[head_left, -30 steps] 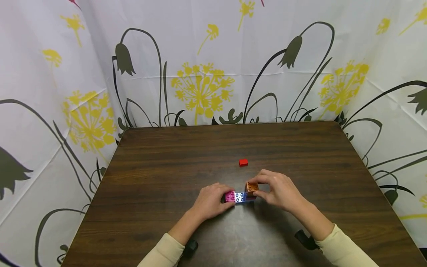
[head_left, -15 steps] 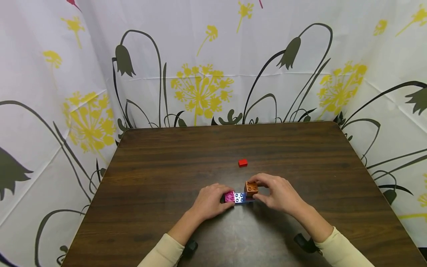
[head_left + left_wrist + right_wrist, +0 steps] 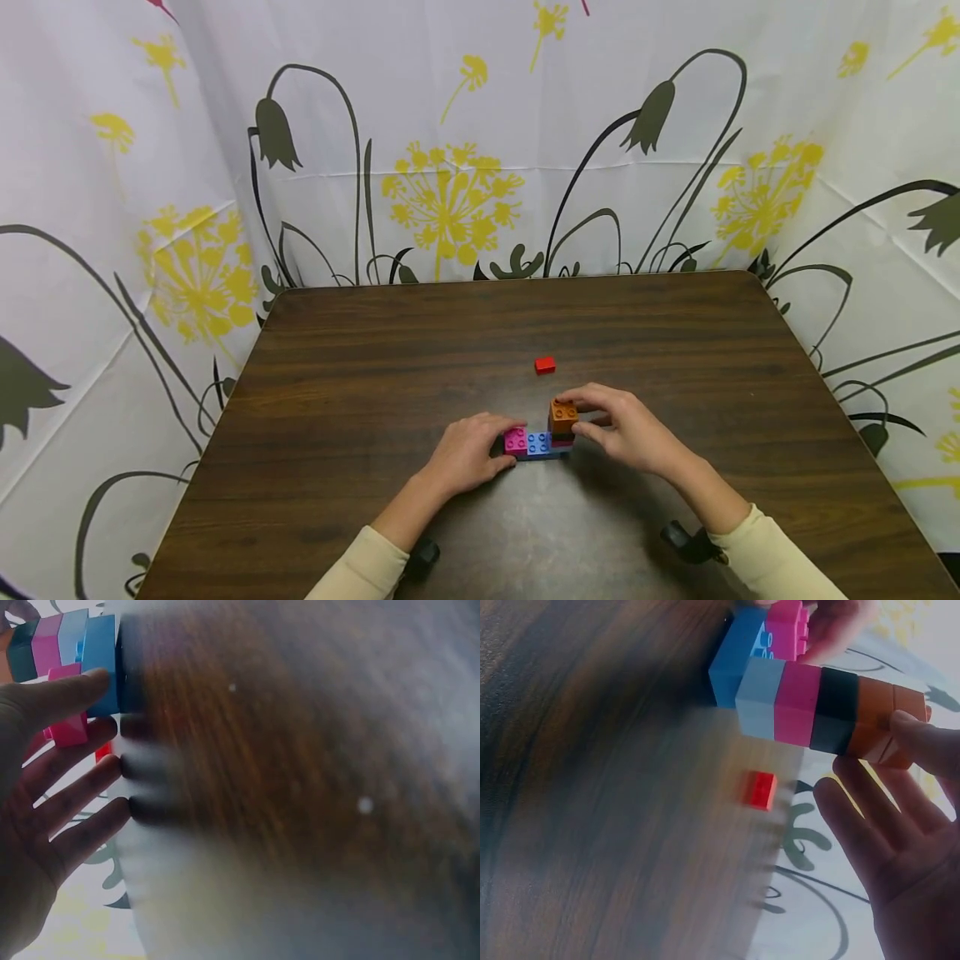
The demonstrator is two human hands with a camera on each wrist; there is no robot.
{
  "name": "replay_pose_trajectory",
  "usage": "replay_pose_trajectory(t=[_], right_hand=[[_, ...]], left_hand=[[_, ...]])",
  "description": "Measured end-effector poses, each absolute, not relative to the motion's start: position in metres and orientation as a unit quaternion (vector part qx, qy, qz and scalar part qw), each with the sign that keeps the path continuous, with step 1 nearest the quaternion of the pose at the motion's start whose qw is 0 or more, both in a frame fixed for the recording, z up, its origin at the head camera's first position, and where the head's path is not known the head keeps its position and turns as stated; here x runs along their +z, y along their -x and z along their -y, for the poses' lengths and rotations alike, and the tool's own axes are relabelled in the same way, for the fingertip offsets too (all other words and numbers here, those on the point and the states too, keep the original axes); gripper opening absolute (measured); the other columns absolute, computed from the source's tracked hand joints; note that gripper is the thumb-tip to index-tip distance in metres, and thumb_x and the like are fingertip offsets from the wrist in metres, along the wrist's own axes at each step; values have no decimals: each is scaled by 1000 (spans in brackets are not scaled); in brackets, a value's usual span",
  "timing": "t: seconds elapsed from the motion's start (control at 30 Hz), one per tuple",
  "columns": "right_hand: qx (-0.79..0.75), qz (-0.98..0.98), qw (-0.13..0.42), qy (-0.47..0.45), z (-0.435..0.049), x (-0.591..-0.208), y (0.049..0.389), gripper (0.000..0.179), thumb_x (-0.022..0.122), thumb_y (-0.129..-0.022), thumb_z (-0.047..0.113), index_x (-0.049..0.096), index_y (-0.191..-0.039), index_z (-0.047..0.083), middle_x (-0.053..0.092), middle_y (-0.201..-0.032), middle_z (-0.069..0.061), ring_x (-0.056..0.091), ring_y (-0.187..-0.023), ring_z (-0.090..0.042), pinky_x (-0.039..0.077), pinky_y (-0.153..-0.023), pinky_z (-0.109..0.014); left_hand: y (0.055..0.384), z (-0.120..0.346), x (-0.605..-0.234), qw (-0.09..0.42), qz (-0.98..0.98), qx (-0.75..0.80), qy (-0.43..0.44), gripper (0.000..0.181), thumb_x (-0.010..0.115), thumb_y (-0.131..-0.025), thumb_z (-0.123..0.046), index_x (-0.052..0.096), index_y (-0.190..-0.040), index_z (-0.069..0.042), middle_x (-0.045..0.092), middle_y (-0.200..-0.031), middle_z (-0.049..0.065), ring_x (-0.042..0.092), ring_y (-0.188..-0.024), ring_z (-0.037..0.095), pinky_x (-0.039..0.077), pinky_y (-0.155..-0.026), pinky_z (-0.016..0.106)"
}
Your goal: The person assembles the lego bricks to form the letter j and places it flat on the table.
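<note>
In the head view a low blue brick (image 3: 543,456) lies on the table, with a pink brick (image 3: 515,441) on its left end. At its right end stands a tower: light blue brick (image 3: 759,697), magenta brick (image 3: 796,705), dark brick (image 3: 832,711), then orange bricks (image 3: 564,416) on top. My left hand (image 3: 468,450) pinches the pink end, its thumb touching the blue brick's side in the left wrist view; its other fingers are spread. My right hand (image 3: 633,429) holds the orange top between thumb and index finger. The tower's far side is hidden.
A small red brick (image 3: 545,365) lies alone on the wooden table (image 3: 375,350), beyond the tower. A flower-printed curtain (image 3: 465,100) hangs behind the table's back edge. Each wrist carries a dark camera.
My left thumb has drawn back a little to the left along the blocks. The right hand and the orange top have shifted slightly upward in the view. The red brick stays in place.
</note>
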State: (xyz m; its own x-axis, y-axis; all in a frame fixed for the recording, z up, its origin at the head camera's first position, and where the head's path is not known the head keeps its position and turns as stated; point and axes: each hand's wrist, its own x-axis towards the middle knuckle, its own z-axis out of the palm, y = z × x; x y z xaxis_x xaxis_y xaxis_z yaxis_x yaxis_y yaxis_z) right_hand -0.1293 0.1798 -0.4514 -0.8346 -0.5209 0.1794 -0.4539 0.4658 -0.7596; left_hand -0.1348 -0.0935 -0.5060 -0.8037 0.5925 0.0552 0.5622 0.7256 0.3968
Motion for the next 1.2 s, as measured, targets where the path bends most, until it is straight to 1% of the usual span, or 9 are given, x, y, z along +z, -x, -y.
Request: replay_pose_trajectory(t=[0.13,0.27,0.37,0.5,0.67,0.87,1.0,1.1,1.2], right_hand=[[-443,-854,46,269,-180,-453,135,43,72,-89,6,62,-129,19,62,-122,3,64,-104,-19,56,-81,-35],[-454,-852,50,256,-179,-455,142,41,70,-91,8,61,-130,18,61,-123,1,65,-101,-19,55,-80,-37],[-466,-848,56,245,-177,-458,148,40,69,-92,10,60,-130,14,62,-125,-3,66,-100,-22,55,-82,-42],[-496,-836,71,223,-174,-462,158,37,69,-92,10,59,-127,8,61,-125,-9,67,-99,-26,55,-83,-42],[-528,-823,96,186,-169,-467,169,32,68,-92,7,59,-123,4,60,-121,-14,68,-92,-27,57,-76,-37],[-535,-823,109,156,-169,-478,181,31,68,-93,11,62,-122,1,63,-114,-17,68,-85,-32,57,-72,-43],[-535,-824,118,145,-169,-489,188,32,67,-94,10,62,-123,-2,65,-113,-19,67,-84,-28,57,-71,-46],[-533,-825,132,135,-169,-498,192,32,65,-95,12,62,-124,-3,66,-109,-18,66,-83,-24,57,-68,-44],[-525,-829,143,131,-168,-504,194,30,61,-98,11,62,-125,-3,66,-106,-16,63,-81,-25,56,-65,-41]], left_hand=[[133,95,-505,41,-926,211,-309,49,76,-86,-36,62,-131,-23,65,-125,-3,61,-113,16,50,-92,42],[132,97,-505,38,-927,216,-303,44,76,-86,-38,60,-125,-25,68,-117,-3,64,-103,14,52,-86,41],[132,100,-505,29,-928,219,-301,42,76,-86,-40,60,-121,-25,69,-112,-4,64,-97,13,52,-82,39],[134,103,-505,14,-926,220,-306,39,75,-86,-40,63,-119,-25,68,-114,-5,63,-100,13,52,-84,39],[137,107,-504,4,-926,216,-311,38,75,-86,-40,67,-120,-24,68,-114,-6,62,-103,12,52,-87,38],[139,106,-503,1,-926,219,-309,34,75,-87,-37,71,-117,-23,65,-100,-8,59,-88,10,52,-79,33],[140,105,-505,-6,-925,221,-309,31,75,-87,-36,72,-114,-23,64,-98,-8,59,-86,9,52,-76,32],[140,105,-506,-15,-924,219,-313,29,75,-87,-36,73,-113,-23,65,-98,-8,61,-88,9,52,-76,34],[140,106,-507,-19,-925,213,-313,28,75,-87,-36,74,-112,-23,66,-99,-10,62,-91,9,53,-77,35]])
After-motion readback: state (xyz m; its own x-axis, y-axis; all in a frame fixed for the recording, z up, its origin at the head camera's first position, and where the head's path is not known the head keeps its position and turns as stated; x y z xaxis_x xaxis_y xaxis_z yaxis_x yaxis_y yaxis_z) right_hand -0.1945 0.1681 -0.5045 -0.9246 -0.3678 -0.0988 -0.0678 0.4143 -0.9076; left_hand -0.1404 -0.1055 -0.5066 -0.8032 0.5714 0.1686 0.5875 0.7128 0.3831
